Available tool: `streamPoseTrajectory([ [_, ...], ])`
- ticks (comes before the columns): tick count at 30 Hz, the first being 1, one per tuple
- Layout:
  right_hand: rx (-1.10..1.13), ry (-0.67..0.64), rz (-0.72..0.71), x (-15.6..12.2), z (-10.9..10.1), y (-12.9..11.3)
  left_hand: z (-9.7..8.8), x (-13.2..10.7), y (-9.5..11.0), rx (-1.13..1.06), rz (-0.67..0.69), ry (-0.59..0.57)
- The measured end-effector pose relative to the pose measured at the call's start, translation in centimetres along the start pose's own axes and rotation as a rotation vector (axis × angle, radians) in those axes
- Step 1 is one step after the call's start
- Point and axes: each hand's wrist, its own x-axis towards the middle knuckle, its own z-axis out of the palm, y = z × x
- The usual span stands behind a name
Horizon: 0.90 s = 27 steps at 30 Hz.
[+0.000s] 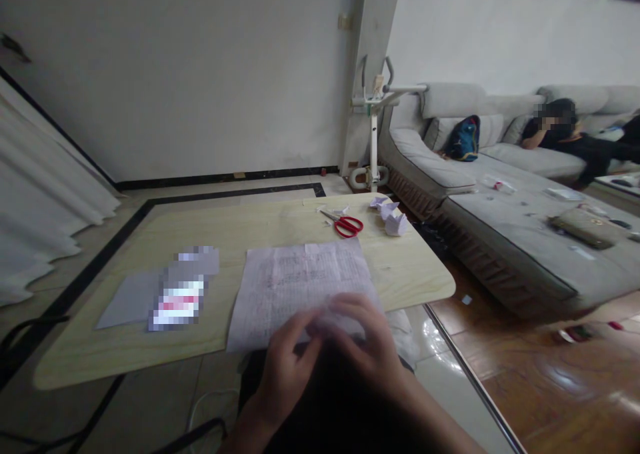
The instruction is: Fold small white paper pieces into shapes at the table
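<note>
My left hand (295, 351) and my right hand (367, 327) meet at the near edge of the table, fingers curled and fingertips together. Between them is a small pale piece of paper (337, 322), blurred and partly covered by the fingers. Under and beyond the hands lies a large creased printed sheet (295, 274), flat on the table. Past its far edge rest red-handled scissors (347, 226), blades apart, with small white scraps beside them. Several folded paper shapes (395, 223) stand at the far right of the table.
The pale wooden table (400, 274) has rounded corners. On its left are a white sheet (127, 297) and a pixelated bright item (177, 301). To the right, a grey sofa (520, 234) holds a blue backpack (465, 139) and a reclining person (560, 131). White exercise equipment (374, 134) stands behind.
</note>
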Motion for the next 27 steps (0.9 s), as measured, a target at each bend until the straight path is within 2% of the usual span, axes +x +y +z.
streamPoseTrajectory([
  [7,0.021,-0.075,-0.012,0.2,-0.6,-0.3,0.1,-0.3,0.6,-0.109,-0.028,-0.001],
  [13,0.055,-0.029,-0.053,0.4,-0.5,-0.4,-0.4,-0.4,0.3,-0.201,-0.078,-0.103],
  [17,-0.010,-0.034,-0.106,0.1,-0.5,-0.3,-0.9,0.2,0.3,-0.275,-0.128,-0.104],
  [23,-0.090,-0.158,-0.158,-0.3,-0.5,-0.6,-1.4,1.2,1.2,-0.206,-0.178,-0.167],
  [27,-0.143,-0.143,-0.204,-0.3,-0.3,-0.6,-2.0,1.4,1.4,-0.155,-0.200,-0.214],
])
